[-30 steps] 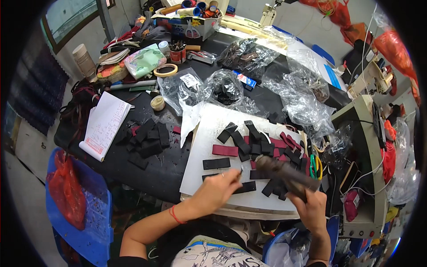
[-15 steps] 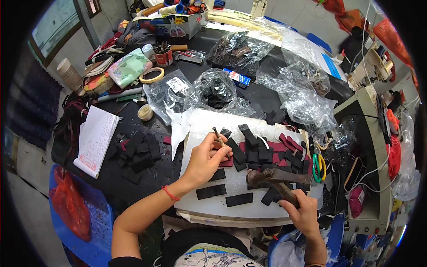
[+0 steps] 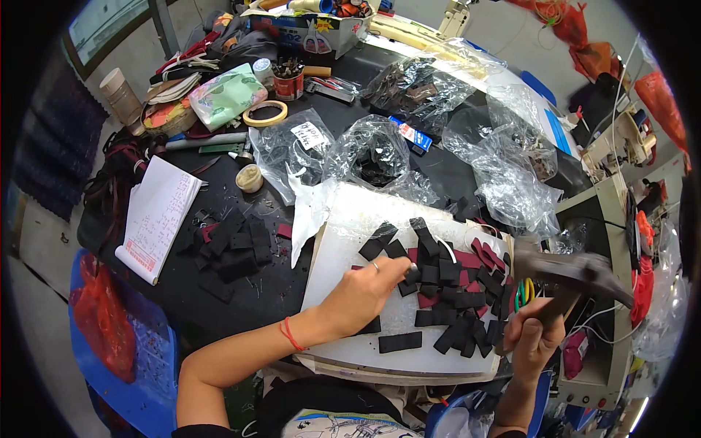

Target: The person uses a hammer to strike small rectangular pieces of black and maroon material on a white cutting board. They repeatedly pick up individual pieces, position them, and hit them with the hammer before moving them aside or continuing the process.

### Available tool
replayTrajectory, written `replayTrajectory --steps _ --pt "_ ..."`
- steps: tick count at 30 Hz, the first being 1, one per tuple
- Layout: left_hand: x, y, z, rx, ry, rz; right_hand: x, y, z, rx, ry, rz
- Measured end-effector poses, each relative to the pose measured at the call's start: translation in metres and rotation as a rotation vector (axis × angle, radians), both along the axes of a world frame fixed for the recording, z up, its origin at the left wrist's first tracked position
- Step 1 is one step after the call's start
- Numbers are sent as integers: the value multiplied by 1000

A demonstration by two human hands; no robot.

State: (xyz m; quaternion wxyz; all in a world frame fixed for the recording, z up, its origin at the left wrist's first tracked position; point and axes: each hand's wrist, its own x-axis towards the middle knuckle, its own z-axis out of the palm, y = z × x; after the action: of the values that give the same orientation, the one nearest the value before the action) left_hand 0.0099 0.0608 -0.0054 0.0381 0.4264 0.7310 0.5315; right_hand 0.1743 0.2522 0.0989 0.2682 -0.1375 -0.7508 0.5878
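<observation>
The scene is seen from one head-worn fisheye camera, aimed steeply down and slightly forward — close above the left hand (image 3: 363, 293) and the right hand (image 3: 531, 343), whose forearms enter from the lower edge. The white board (image 3: 343, 241) under the hands is centred, near the lens. The far bench beyond the hands is bent toward the dark rim (straight edges are curved there). No second view is given.
</observation>
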Motion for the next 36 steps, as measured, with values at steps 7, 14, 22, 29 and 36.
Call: replayTrajectory --steps 7,14,22,29,36 --pt "-20 5 3 33 -542 14 -19 -6 -3 753 -413 112" --pt "-24 -6 2 25 -476 -140 -3 -5 -14 694 -487 100" --pt "-10 -7 -4 -45 87 -171 8 -5 10 107 -101 -92" --pt "-25 -1 7 -81 -308 -62 -34 -14 3 812 -411 157" --pt "-43 -46 9 219 -664 46 -39 -28 -30 926 -454 303"
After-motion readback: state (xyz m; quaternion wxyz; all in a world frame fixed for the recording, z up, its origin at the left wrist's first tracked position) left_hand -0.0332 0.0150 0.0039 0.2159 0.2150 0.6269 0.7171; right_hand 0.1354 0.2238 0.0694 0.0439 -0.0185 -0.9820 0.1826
